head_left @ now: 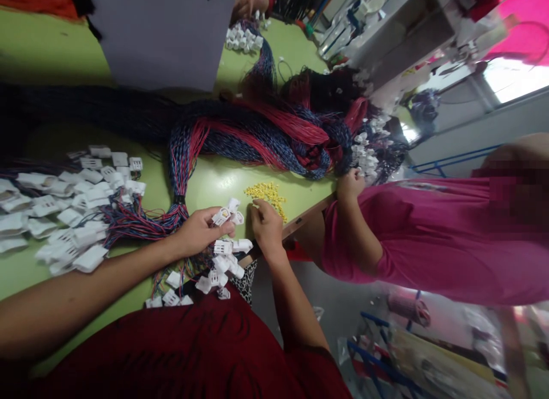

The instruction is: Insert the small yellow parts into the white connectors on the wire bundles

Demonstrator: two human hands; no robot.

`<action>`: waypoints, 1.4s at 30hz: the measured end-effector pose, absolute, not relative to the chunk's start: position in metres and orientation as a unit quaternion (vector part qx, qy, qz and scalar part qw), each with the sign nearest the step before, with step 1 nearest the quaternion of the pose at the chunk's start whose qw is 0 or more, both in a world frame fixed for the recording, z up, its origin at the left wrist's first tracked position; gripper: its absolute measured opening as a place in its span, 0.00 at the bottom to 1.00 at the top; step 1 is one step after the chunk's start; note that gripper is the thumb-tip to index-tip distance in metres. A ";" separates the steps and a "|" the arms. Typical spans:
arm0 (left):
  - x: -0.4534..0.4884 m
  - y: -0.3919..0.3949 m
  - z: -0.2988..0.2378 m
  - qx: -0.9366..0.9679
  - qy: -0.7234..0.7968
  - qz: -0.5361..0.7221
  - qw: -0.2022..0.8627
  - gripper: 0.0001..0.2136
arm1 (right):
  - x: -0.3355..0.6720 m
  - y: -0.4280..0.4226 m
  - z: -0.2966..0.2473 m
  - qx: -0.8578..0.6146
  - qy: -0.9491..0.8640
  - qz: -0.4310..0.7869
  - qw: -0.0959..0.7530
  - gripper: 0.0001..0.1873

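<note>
My left hand (pixel 199 230) is closed around a bunch of red and blue wires with white plastic connectors (pixel 226 215) at their ends. My right hand (pixel 266 224) is pinched at the near edge of a small heap of yellow clips (pixel 266 193) on the green table (pixel 218 182). More white connectors (pixel 223 264) hang from wires just below both hands, over my red top. What the right fingertips hold is too small to make out.
A pile of white connectors (pixel 64 204) lies at the left. Long red, blue and black wire bundles (pixel 266 139) cross the table. A person in pink (pixel 429 239) works at the table's edge to the right. Another hand (pixel 246 2) works at the far end.
</note>
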State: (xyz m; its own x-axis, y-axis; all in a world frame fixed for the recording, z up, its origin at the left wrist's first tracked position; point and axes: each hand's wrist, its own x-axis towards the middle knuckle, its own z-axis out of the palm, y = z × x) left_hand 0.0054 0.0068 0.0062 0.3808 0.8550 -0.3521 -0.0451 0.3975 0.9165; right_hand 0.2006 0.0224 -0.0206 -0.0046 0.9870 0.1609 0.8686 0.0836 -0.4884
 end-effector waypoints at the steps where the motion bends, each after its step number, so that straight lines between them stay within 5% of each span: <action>1: 0.005 0.007 0.005 0.449 0.452 0.321 0.701 0.09 | 0.201 0.022 -0.021 -0.665 -0.694 0.127 0.244 0.13; 8: 0.004 0.004 -0.001 0.477 0.429 0.325 0.696 0.10 | 0.195 0.025 -0.020 -0.675 -0.688 0.139 0.228 0.08; 16: 0.003 0.004 0.004 0.475 0.416 0.341 0.696 0.09 | 0.175 -0.011 0.035 -0.608 -0.574 0.363 0.411 0.07; 23: 0.004 0.003 0.006 0.487 0.392 0.336 0.704 0.07 | 0.158 -0.020 0.045 -0.593 -0.567 0.397 0.412 0.06; 42: 0.002 0.007 0.007 0.485 0.386 0.334 0.711 0.06 | 0.171 -0.025 0.031 -0.495 -0.744 0.197 0.404 0.10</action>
State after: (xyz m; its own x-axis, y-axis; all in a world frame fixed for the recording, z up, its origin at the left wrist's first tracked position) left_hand 0.0024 0.0073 0.0074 0.4795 0.8482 -0.2250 -0.1000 0.3075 0.9463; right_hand 0.1713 -0.0248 0.0312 -0.1839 0.8948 0.4068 0.5765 0.4334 -0.6927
